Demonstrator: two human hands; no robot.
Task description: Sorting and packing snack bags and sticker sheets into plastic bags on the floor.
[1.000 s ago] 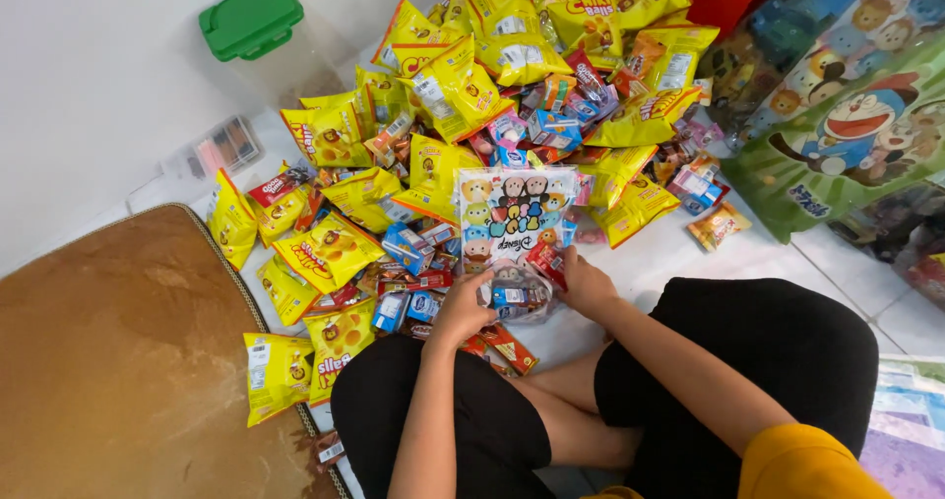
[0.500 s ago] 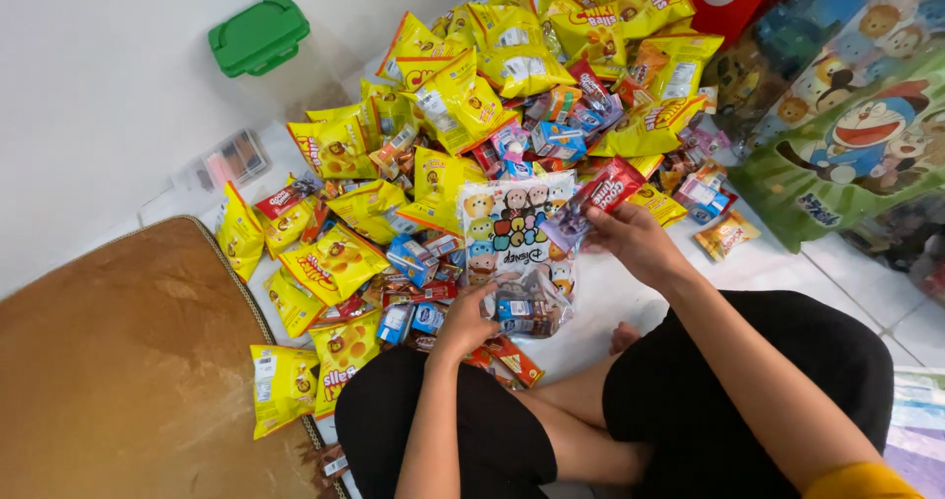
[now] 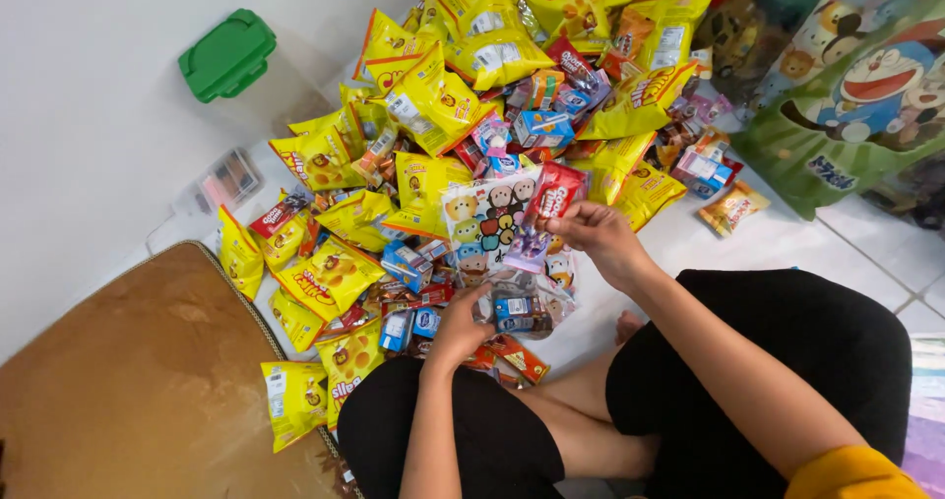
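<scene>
The person sits cross-legged on the tiled floor [image 3: 778, 248] before a heap of yellow snack bags [image 3: 433, 100], filling a clear printed bag [image 3: 497, 233] decorated with cartoon faces. The left hand [image 3: 458, 327] grips the bag at its bottom, fingers curled shut around the bunched plastic where a small blue carton [image 3: 514, 312] and other treats already sit inside. The right hand [image 3: 596, 235] holds a red wafer packet [image 3: 553, 199] together with a small purple packet [image 3: 527, 248], fingers pinched closed on their right-hand ends, so the packets stick out leftward from the fingertips and lie across the upper part of the bag's face, touching or just over it. To do this step well, it seems wise to keep the left hand's grip steady so the mouth of the bag stays open and upright, and to lead the packets in by their narrow end rather than flat, since the plastic looks limp and could fold shut. Whether the packets are already inside the opening or only in front of it cannot be told here. A green-lidded box [image 3: 228, 54] stands by the wall and a brown mat [image 3: 128, 381] lies to the left.
</scene>
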